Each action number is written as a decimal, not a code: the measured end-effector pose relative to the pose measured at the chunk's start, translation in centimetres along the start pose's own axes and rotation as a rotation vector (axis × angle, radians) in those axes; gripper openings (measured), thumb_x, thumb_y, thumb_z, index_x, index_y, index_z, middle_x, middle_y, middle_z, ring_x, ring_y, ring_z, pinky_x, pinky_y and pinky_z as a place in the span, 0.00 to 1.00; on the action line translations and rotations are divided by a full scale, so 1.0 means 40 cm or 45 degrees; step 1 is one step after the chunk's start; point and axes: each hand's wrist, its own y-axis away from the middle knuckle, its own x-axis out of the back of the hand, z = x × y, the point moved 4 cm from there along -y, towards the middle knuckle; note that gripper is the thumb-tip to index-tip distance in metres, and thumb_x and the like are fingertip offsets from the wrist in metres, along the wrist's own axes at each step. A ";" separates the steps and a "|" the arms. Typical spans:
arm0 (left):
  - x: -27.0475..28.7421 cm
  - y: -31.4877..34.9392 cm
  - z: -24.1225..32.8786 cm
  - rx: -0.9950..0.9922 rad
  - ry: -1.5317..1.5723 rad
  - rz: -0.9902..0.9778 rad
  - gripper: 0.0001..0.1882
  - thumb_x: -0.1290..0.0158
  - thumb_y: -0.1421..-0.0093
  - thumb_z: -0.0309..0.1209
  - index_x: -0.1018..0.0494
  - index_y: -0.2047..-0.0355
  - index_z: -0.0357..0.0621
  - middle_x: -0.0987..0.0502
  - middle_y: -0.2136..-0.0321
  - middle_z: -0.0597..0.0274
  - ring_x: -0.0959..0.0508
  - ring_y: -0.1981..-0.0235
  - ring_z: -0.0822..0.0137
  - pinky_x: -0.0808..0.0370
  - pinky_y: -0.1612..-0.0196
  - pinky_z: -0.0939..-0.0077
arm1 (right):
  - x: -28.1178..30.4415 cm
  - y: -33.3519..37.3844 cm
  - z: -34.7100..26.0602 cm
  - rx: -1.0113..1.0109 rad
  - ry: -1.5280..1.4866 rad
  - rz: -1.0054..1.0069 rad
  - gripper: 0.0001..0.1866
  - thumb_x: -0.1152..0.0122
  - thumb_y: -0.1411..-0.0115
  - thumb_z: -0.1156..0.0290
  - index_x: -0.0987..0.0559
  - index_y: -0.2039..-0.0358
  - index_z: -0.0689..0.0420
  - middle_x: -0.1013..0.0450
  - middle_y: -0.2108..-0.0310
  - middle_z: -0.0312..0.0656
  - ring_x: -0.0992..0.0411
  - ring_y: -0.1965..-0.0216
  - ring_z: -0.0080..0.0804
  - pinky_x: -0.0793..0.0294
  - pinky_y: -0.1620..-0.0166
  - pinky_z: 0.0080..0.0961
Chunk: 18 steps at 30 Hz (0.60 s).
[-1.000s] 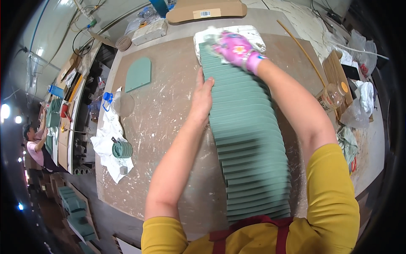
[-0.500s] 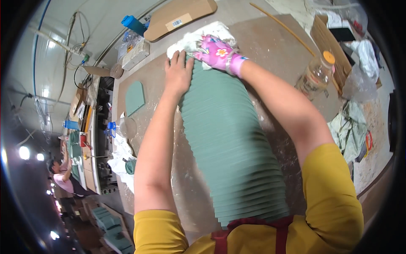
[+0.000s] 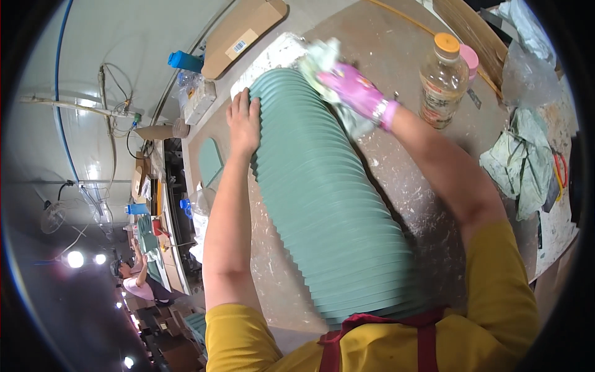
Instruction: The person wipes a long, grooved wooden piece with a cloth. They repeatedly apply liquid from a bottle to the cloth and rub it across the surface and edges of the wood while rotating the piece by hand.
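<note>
My brown, white-flecked tabletop [image 3: 409,186] carries a long row of green panels [image 3: 328,192] from my waist to a white slab [image 3: 273,56], and a person in pink [image 3: 139,286] is off left before a pale wall [image 3: 37,142]. My bare left grip [image 3: 243,124] lies unclenched along the row's far left edge; my pink-gloved right grip [image 3: 359,93] clutches a pale cloth [image 3: 319,59] at its far right edge.

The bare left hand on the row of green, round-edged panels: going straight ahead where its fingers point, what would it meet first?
The left hand would likely meet the white, rough-surfaced block first; depth is unclear.
</note>
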 end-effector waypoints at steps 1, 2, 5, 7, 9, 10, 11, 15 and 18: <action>0.004 -0.003 0.000 -0.047 -0.014 0.024 0.30 0.67 0.34 0.49 0.44 0.38 0.45 0.44 0.38 0.52 0.49 0.37 0.45 0.51 0.35 0.60 | -0.012 0.003 -0.065 -0.171 0.230 0.017 0.26 0.48 0.40 0.48 0.27 0.53 0.58 0.27 0.58 0.43 0.30 0.54 0.30 0.32 0.48 0.27; 0.000 -0.016 0.022 -0.063 -0.012 0.016 0.29 0.66 0.34 0.48 0.43 0.38 0.45 0.44 0.38 0.51 0.48 0.37 0.46 0.51 0.35 0.59 | -0.026 -0.047 -0.041 0.235 0.519 0.043 0.28 0.48 0.40 0.49 0.29 0.49 0.58 0.29 0.54 0.45 0.33 0.51 0.31 0.35 0.45 0.27; 0.000 -0.021 0.050 -0.004 -0.009 0.002 0.29 0.67 0.34 0.48 0.43 0.38 0.45 0.45 0.38 0.51 0.48 0.37 0.46 0.51 0.35 0.59 | -0.068 -0.132 0.099 0.718 0.883 0.337 0.28 0.50 0.39 0.51 0.32 0.44 0.56 0.32 0.50 0.44 0.37 0.48 0.30 0.38 0.43 0.25; 0.006 -0.007 -0.003 0.012 -0.019 0.017 0.30 0.67 0.34 0.49 0.44 0.38 0.45 0.45 0.37 0.52 0.49 0.37 0.46 0.51 0.35 0.59 | -0.083 -0.069 0.196 0.018 -0.809 0.061 0.24 0.48 0.38 0.56 0.31 0.45 0.55 0.32 0.51 0.40 0.35 0.51 0.28 0.37 0.44 0.24; 0.003 -0.010 0.012 0.007 -0.014 0.034 0.30 0.67 0.34 0.50 0.44 0.38 0.45 0.45 0.37 0.52 0.49 0.37 0.46 0.52 0.35 0.59 | -0.044 -0.035 0.207 0.016 -0.733 0.009 0.22 0.48 0.38 0.59 0.31 0.47 0.55 0.32 0.53 0.39 0.35 0.51 0.27 0.35 0.47 0.25; -0.004 -0.012 0.018 0.021 -0.017 0.022 0.30 0.67 0.34 0.50 0.44 0.38 0.45 0.45 0.37 0.52 0.48 0.37 0.46 0.52 0.35 0.59 | -0.033 -0.027 0.209 0.009 -0.662 -0.044 0.20 0.47 0.38 0.61 0.31 0.48 0.56 0.32 0.54 0.37 0.35 0.52 0.26 0.33 0.49 0.25; -0.009 -0.017 0.034 0.013 -0.027 -0.011 0.30 0.67 0.34 0.50 0.43 0.38 0.45 0.45 0.38 0.52 0.48 0.37 0.46 0.52 0.35 0.59 | -0.003 -0.055 0.196 0.074 -0.553 -0.089 0.17 0.47 0.38 0.64 0.31 0.51 0.57 0.32 0.58 0.36 0.33 0.56 0.24 0.30 0.55 0.25; -0.010 -0.031 0.016 -0.142 -0.004 0.055 0.29 0.66 0.34 0.48 0.43 0.38 0.44 0.42 0.39 0.50 0.46 0.38 0.47 0.50 0.36 0.60 | -0.051 -0.099 -0.015 0.133 0.574 -0.039 0.17 0.48 0.37 0.62 0.30 0.52 0.59 0.30 0.62 0.38 0.30 0.63 0.27 0.29 0.59 0.24; -0.012 -0.032 0.040 -0.120 0.019 0.058 0.29 0.65 0.34 0.47 0.43 0.39 0.43 0.42 0.40 0.49 0.45 0.39 0.48 0.50 0.36 0.60 | -0.040 -0.157 0.066 0.274 0.341 0.170 0.15 0.46 0.38 0.60 0.27 0.59 0.58 0.30 0.68 0.38 0.30 0.67 0.28 0.29 0.61 0.24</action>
